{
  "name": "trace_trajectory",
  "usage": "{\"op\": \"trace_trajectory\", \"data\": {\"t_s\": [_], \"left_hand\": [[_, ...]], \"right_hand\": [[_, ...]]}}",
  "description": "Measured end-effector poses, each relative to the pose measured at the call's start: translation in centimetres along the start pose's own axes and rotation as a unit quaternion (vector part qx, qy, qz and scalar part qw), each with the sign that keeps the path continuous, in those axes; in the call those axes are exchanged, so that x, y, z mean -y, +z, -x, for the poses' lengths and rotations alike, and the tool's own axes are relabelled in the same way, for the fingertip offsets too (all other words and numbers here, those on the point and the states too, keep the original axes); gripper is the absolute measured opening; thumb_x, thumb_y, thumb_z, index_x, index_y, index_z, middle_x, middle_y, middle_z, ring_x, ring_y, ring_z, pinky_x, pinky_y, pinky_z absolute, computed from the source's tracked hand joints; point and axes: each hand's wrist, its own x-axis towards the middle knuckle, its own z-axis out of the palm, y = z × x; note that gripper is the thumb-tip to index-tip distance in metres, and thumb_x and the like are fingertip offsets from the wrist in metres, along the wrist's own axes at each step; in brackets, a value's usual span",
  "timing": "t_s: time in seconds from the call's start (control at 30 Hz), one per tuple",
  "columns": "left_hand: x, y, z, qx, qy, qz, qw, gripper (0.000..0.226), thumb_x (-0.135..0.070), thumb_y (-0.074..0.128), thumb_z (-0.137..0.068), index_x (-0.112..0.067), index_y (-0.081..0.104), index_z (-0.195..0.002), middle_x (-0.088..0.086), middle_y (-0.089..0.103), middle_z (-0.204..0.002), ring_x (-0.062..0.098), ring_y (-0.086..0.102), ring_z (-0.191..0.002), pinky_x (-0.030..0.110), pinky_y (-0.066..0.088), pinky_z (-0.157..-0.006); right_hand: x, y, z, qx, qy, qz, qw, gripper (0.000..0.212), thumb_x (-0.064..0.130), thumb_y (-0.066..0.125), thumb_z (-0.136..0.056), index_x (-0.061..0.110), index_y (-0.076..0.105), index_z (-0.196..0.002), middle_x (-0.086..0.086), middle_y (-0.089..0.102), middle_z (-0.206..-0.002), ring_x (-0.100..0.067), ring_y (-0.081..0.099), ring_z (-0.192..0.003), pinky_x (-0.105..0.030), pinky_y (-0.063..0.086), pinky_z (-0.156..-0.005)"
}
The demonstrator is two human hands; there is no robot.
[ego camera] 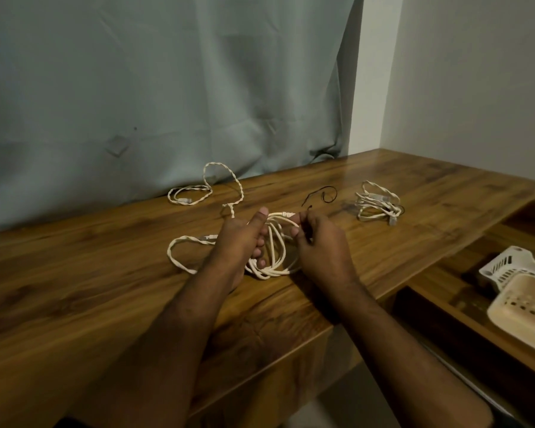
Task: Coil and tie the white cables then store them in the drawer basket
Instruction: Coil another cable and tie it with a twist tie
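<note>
I'm seeing the left hand [244,239] reaching in from below, fingers curling around the loops of a white cable [274,257] with the thumb sticking up. The right hand [317,242] is sitting just beside it, pinching a thin black tie [306,230] against the top of the coil. Both forearms are stretching out over a wooden table [105,273], with a grey curtain [167,88] hanging behind it. A loose cable [204,189] is trailing off to the far left, a bundled cable [377,203] is lying well to the right, and a spare tie [322,194] is lying between. Two white baskets [507,267] are sitting in the open drawer [445,291] at right.
</note>
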Motion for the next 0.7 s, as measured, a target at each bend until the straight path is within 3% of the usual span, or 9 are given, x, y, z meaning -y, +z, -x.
{"op": "trace_trajectory", "data": {"t_s": [0.1, 0.3, 0.43, 0.57, 0.7], "left_hand": [[0.1, 0.1, -0.2, -0.021, 0.001, -0.001, 1.000, 0.048, -0.049, 0.059, -0.100, -0.003, 0.065, -0.089, 0.001, 0.047, -0.060, 0.009, 0.042, -0.042, 0.024, 0.040, -0.039], [0.4, -0.2, -0.3, -0.054, 0.035, 0.022, 0.998, 0.047, -0.050, 0.057, -0.101, -0.005, 0.063, -0.086, -0.002, 0.048, -0.051, 0.009, 0.040, -0.038, 0.022, 0.036, -0.037], [0.7, -0.6, -0.8, -0.091, 0.065, -0.017, 0.994, 0.047, -0.052, 0.056, -0.100, -0.008, 0.066, -0.092, -0.004, 0.054, -0.048, 0.012, 0.045, -0.036, 0.027, 0.042, -0.045], [0.7, -0.9, -1.2, -0.082, 0.065, 0.015, 0.994, 0.043, -0.047, 0.059, -0.100, -0.005, 0.065, -0.096, -0.002, 0.053, -0.053, 0.011, 0.043, -0.037, 0.023, 0.038, -0.041], [-0.2, -1.1, -0.6, -0.004, 0.056, 0.114, 0.992, 0.031, -0.041, 0.056, -0.104, -0.015, 0.057, -0.086, -0.006, 0.039, -0.052, 0.006, 0.033, -0.038, 0.017, 0.026, -0.037]], "right_hand": [[0.1, 0.2, 0.0, 0.004, 0.001, 0.053, 0.999, 0.007, 0.026, 0.060, -0.099, 0.024, 0.067, -0.102, 0.005, 0.070, -0.099, -0.019, 0.065, -0.099, -0.044, 0.057, -0.086], [0.5, 0.4, 0.5, 0.075, -0.004, 0.167, 0.983, 0.019, 0.032, 0.059, -0.102, 0.027, 0.066, -0.118, 0.003, 0.071, -0.097, -0.018, 0.066, -0.090, -0.033, 0.053, -0.075], [0.7, 0.4, 0.6, 0.085, -0.036, 0.164, 0.982, 0.021, 0.029, 0.059, -0.101, 0.026, 0.068, -0.121, 0.003, 0.070, -0.100, -0.017, 0.062, -0.092, -0.030, 0.047, -0.074], [0.5, 0.7, 0.4, 0.106, -0.056, 0.172, 0.978, 0.022, 0.031, 0.052, -0.105, 0.019, 0.066, -0.116, 0.000, 0.057, -0.107, -0.017, 0.052, -0.106, -0.031, 0.042, -0.085], [0.3, -0.7, -0.3, -0.064, 0.018, -0.004, 0.998, 0.023, 0.026, 0.048, -0.108, 0.018, 0.065, -0.121, -0.004, 0.055, -0.121, -0.015, 0.054, -0.108, -0.032, 0.046, -0.091]]}}
